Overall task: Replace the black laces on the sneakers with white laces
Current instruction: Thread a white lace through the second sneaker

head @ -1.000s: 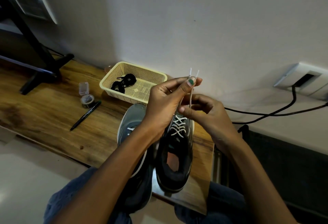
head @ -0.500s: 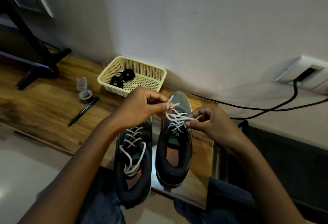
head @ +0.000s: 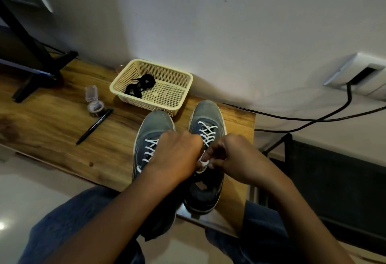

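Half a second ago we held the white lace ends apart above the right sneaker (head: 205,155), near its toe; now both hands have dropped toward the tongue and come together. Our left hand (head: 177,157) and right hand (head: 236,159) meet over the white lace (head: 203,162), fingers curled, each grip pinching the small loop that shows between them. The left sneaker (head: 150,136), laced white, shows more toe than before, but our left wrist covers its lower lacing and opening. The lace ends and fingertips are hidden under the knuckles, so we cannot tell if a knot exists. Both sneakers stand side by side on the table (head: 52,130). The black laces (head: 139,87) lie in the basket (head: 181,100) beyond them. The pen (head: 94,127) lies left of them.
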`<state>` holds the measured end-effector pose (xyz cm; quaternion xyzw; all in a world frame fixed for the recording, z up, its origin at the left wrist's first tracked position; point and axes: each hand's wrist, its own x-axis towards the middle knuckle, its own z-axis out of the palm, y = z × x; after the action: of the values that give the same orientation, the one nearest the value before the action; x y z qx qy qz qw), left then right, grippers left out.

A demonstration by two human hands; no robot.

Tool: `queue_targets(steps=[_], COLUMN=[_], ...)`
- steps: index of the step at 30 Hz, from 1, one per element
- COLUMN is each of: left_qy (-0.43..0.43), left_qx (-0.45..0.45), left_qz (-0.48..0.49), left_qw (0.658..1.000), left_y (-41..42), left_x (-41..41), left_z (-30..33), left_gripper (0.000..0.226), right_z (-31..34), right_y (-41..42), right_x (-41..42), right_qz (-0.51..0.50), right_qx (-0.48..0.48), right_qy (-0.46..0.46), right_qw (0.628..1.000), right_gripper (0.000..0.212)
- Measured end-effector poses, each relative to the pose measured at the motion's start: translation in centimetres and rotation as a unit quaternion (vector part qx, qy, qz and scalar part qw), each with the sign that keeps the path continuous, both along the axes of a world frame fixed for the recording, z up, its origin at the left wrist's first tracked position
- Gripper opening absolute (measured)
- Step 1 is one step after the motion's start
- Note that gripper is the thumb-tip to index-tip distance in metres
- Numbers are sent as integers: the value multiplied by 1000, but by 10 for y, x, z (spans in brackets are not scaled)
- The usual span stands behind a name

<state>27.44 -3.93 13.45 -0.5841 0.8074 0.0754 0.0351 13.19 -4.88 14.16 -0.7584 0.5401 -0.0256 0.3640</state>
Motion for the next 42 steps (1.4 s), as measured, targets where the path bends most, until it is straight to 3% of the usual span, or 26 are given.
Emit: queue_targets(steps=[4, 9, 14, 16, 20, 25, 31, 34, 37, 39, 42], left_qy=[3, 30, 160, 200, 239, 189, 168, 185, 241, 285, 317], left_qx=[30, 54, 171, 158, 76, 30, 36, 103, 178, 188, 159], left_qz=[-10, -17, 38, 75, 97, 89, 102, 101, 100, 117, 137], left_qw=[999, 998, 971, 964, 963, 977, 980, 972, 949, 933, 925], left_y=[1, -1, -7, -9, -9, -10, -12, -16, -20, -21, -20], left_x=[2, 3, 26, 32, 23, 12, 7, 11, 21, 27, 26], left_z=[1, -1, 2, 1, -7, -17, -23, -23, -20, -19, -19], left_gripper=[34, 28, 11, 8, 26, 33, 35, 37, 27, 18, 9], right_z=[-3, -9, -9, -9, -8, -16, -26, -23, -15, -12, -10], right_y=[-1, -3, 1, 0, -2, -3, -7, -11, -13, -14, -18], right_x=[-5, -1, 5, 6, 6, 10, 15, 9, -9, -22, -34], right_qz=[16, -23, -44, -59, -91, -88, -83, -91, -115, -137, -174], right_qx=[31, 1, -33, -58, -86, -59, -67, -27, 85, 121, 113], right_qy=[23, 50, 64, 63, 55, 70, 61, 8, -143, -211, -225], right_qw=[999, 998, 996, 995, 991, 992, 992, 996, 979, 960, 952], right_gripper=[19, 8, 18, 26, 38, 43, 39, 34, 20, 11, 9])
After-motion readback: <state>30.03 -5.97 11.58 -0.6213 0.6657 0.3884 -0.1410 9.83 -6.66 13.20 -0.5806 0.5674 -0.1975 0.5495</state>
